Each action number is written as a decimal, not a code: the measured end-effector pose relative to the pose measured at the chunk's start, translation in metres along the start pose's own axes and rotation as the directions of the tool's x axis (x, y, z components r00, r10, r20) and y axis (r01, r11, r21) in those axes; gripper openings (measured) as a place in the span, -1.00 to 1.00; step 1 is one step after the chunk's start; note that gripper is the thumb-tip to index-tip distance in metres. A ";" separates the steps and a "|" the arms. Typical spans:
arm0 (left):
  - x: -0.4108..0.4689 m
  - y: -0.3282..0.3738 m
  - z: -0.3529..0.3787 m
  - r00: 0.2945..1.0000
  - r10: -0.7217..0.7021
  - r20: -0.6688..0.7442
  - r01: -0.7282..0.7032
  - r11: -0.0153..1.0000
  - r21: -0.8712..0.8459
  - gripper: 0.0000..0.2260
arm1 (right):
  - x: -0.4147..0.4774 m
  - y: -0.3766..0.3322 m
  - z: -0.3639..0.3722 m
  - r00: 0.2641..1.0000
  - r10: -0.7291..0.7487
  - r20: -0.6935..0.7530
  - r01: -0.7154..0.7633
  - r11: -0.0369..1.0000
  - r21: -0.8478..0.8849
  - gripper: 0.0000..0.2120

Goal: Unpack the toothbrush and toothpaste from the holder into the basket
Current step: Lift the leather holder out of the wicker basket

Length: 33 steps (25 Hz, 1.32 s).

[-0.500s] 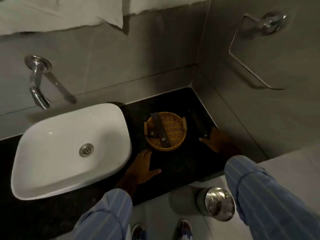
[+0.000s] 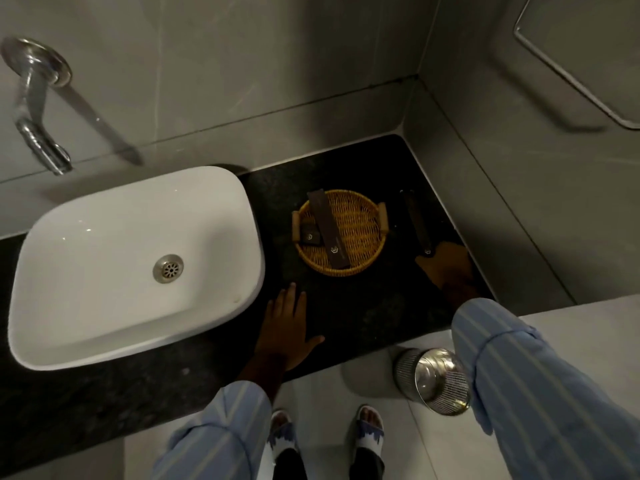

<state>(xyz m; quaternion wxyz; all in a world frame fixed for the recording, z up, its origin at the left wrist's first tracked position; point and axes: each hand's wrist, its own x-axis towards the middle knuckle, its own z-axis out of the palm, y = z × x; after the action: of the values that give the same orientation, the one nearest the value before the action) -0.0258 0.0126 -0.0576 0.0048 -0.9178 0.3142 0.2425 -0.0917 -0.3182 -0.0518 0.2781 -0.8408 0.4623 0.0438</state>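
From my remote seat I look down on a dark speckled tabletop [image 2: 346, 317] in dim light. My left hand [image 2: 285, 329] lies flat on it, fingers spread and holding nothing, between the white sink [image 2: 135, 261] and the woven basket [image 2: 341, 232].

The basket sits near the back right corner. A long dark box [image 2: 329, 230] lies slanted inside it, its far end over the rim, and a small dark box [image 2: 308, 233] lies just beside it on the left. Both carry a small pale logo, but I cannot read any print, so I cannot say which holds the toothbrush or the toothpaste.

To the right of the basket, apart from it, a long dark holder [image 2: 417, 225] lies on the tabletop. It nearly vanishes against the dark stone; only its outline and a small logo at the near end show. My right hand [image 2: 450, 271] is at that near end, thumb side touching it, but the hand is in shadow and I cannot tell whether the fingers are closed around the holder or only resting against it.

The wrist is hidden by my striped blue sleeve [image 2: 519, 375]. A steel bin [image 2: 434, 379] stands on the floor below, partly covered by that sleeve. The faucet [image 2: 38, 109] is blurred at the upper left.
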 end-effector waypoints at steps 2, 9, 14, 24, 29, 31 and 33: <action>0.000 0.005 -0.008 1.000 -0.010 0.012 0.010 0.998 -0.063 -0.11 | -0.007 0.003 -0.006 1.000 0.008 0.006 -0.008 1.000 0.013 -0.64; -0.005 0.027 -0.077 0.983 0.089 -0.158 -0.123 0.968 -0.220 -0.16 | -0.040 -0.023 -0.059 0.998 -0.058 0.009 0.057 0.998 0.041 -0.72; 0.004 0.043 -0.164 0.948 0.123 -0.294 -0.225 0.910 -0.347 -0.21 | -0.074 -0.055 -0.099 0.992 -0.121 0.019 0.120 0.991 0.052 -0.72; -0.024 0.076 -0.330 0.835 -0.027 -0.549 -0.367 0.716 -0.594 -0.60 | -0.126 -0.101 -0.179 0.948 -0.316 -0.045 0.318 0.944 0.082 -0.66; -0.046 0.071 -0.378 0.902 0.016 -0.431 -0.398 0.414 -0.818 -0.83 | -0.146 -0.122 -0.213 0.909 -0.397 -0.129 0.411 0.906 0.107 -0.68; -0.058 0.070 -0.391 0.911 0.082 -0.405 -0.408 0.343 -0.846 -0.84 | -0.151 -0.130 -0.227 0.894 -0.417 -0.160 0.433 0.898 0.077 -0.69; -0.072 0.071 -0.401 0.919 0.162 -0.360 -0.392 0.263 -0.882 -0.84 | -0.153 -0.135 -0.237 0.881 -0.426 -0.207 0.447 0.892 0.069 -0.71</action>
<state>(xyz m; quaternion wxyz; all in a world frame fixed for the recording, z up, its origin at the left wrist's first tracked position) 0.0613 -0.0676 0.3388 -0.6032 -0.6953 0.2684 0.2839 -0.1145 -0.2671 0.2560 0.2841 -0.9063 0.2866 -0.1253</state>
